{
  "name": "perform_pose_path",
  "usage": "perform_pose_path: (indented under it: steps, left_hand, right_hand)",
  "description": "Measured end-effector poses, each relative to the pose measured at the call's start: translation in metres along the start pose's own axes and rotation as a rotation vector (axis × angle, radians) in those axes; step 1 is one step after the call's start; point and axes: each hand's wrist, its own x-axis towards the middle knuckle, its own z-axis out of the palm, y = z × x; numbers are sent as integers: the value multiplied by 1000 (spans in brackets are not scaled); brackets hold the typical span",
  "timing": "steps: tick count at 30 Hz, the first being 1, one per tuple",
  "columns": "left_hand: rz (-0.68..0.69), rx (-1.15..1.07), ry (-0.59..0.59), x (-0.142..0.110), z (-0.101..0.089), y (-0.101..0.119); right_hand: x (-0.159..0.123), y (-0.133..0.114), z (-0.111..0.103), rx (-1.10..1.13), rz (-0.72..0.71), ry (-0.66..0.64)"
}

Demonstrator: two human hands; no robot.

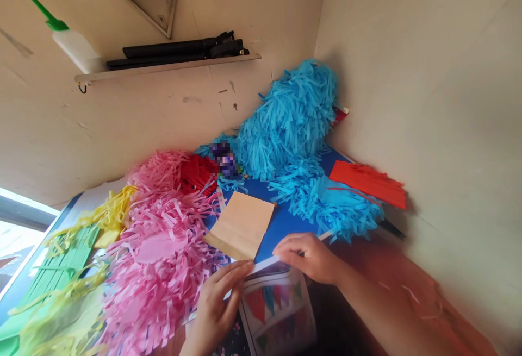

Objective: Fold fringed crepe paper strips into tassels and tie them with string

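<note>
Left hand (214,307) and right hand (308,258) pinching white paper strip (265,265), held apart.
Kraft paper sheet (240,225) lying just beyond; pink tissue fringe (157,258) crowding nearby, possibly snagging the strip if it swings left.

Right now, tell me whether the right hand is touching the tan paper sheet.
Apart. The head view shows the right hand clear of the tan paper sheet, with blue surface showing between the hand and the sheet's edge.

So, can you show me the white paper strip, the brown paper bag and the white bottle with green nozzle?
white paper strip (265,265): head view, on its middle.
brown paper bag (240,225): head view, on its flat front.
white bottle with green nozzle (75,50): head view, on its body.
</note>
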Motion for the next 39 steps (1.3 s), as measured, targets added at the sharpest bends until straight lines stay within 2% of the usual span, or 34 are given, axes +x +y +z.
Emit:
perform_pose_path:
  steps: [5, 8, 10, 13, 17, 19, 22, 25, 28, 32, 39]
  left_hand:
    - [40, -25, -20, -4, -2, 2]
    - [40, -28, 14, -4, -1, 7]
    - [-11, -35, 59, -3, 3, 12]
    - [-185, -80, 127, -1, 12, 20]
    - [-497, -215, 206, 2, 23, 31]
    - [-622, -312, 216, 2, 25, 36]
    - [-716, -430, 239, 0, 27, 42]
    - [-753, -493, 258, -2, 28, 47]
    - [-776, -565, 251, -5, 30, 49]
    - [-747, -621, 268, -11, 31, 50]
    - [-686, -490, 304, -22, 33, 56]
  right_hand:
    - [-2, 6, 7, 70, 109, 31]
    - [-3, 7, 8, 126, 114, 11]
    - [-3, 6, 9, 152, 115, 13]
    - [-4, 6, 10, 167, 118, 24]
    - [-5, 2, 8, 126, 116, 10]
    - [-4, -5, 5, 25, 91, 12]
    - [2, -21, 3, -239, 51, -23]
    - [11, -37, 5, -459, -19, -212]
    - [18, -44, 9, -527, -67, -343]
    - [19, -39, 15, -559, -68, -319]
    - [13, -33, 24, -714, -85, -263]
